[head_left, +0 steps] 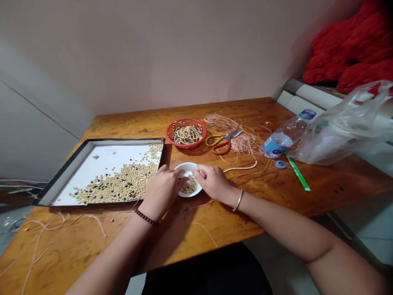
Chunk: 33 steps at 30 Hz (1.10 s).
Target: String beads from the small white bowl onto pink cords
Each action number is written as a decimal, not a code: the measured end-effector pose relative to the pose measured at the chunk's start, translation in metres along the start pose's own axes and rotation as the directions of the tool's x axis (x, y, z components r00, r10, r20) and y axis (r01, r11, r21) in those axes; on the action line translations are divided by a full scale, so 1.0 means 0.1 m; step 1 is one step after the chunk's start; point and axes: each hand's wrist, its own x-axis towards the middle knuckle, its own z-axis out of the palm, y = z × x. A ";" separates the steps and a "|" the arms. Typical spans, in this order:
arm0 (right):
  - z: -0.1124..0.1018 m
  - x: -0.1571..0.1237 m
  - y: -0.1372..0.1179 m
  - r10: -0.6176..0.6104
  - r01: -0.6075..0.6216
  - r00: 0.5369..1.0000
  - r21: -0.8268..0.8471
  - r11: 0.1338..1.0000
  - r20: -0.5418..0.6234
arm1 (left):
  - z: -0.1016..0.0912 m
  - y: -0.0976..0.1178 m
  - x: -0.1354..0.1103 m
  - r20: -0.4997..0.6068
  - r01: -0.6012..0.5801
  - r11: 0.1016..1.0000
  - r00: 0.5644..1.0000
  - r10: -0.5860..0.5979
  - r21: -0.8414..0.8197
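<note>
My left hand (pixel 162 190) and my right hand (pixel 213 182) meet over a small white dish (pixel 198 191) holding a little heap of mixed beads (pixel 188 187). Their fingertips hide the dish's far side, and I cannot tell whether they pinch anything. Left of the dish, a shallow white-lined tray (pixel 123 140) holds many scattered tan and dark beads (pixel 119 184). A red basket (pixel 173 139) of bead strands stands beyond the hands. A strand of pale beads (pixel 241 166) lies to the right of my right hand.
Orange-handled scissors (pixel 221 141) rest on a tangle of pink cord (pixel 239 141) on the wooden table (pixel 196 241). Further right lie a plastic water bottle (pixel 285 135), a blue cap (pixel 280 164), a green strip (pixel 297 171) and a clear plastic bag (pixel 334 131). Red fabric (pixel 346 49) is heaped beyond.
</note>
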 end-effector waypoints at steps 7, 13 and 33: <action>0.05 0.01 0.02 0.041 -0.035 0.999 0.155 0.987 -0.032 | 0.00 -0.02 0.02 0.157 -0.190 0.978 0.967 0.201 -0.085; 0.07 0.00 0.02 0.034 -0.026 0.999 0.178 0.984 -0.040 | 0.03 -0.01 0.02 0.188 -0.162 0.982 0.966 0.177 -0.093; 0.23 0.13 0.24 0.229 -0.195 0.973 0.598 0.778 0.019 | 0.20 0.01 0.02 -0.076 -0.029 0.876 0.997 -0.009 -0.481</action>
